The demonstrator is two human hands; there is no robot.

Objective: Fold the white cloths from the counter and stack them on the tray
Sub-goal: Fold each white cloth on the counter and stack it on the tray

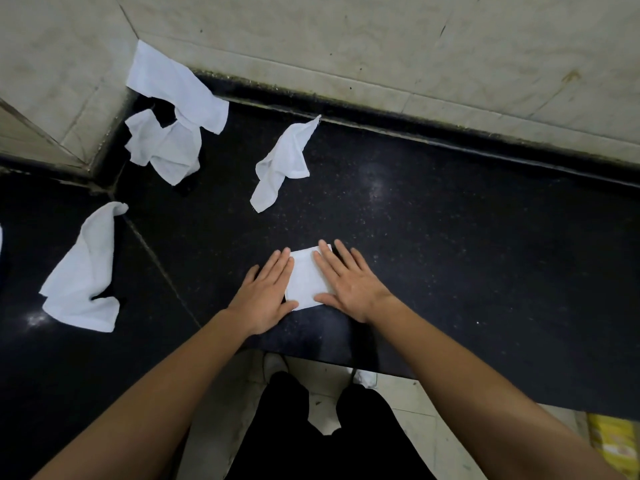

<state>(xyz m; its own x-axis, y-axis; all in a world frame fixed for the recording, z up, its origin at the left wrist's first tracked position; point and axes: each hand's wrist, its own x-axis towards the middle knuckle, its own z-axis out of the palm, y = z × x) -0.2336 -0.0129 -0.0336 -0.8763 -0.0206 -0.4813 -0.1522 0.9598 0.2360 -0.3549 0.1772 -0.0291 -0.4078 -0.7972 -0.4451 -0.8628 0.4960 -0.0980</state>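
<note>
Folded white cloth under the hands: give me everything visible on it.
The small folded white cloth is a compact, roughly rectangular pad of soft, woven-looking fabric. It lies flat on the black speckled stone counter, near the front edge. The left hand presses flat on its left side and the right hand on its right, fingers straight, so only a middle strip shows. The visible edges look neat and aligned.

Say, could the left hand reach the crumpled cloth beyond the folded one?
Probably yes: the left hand lies flat, and only bare counter lies between it and the crumpled cloth.
</note>
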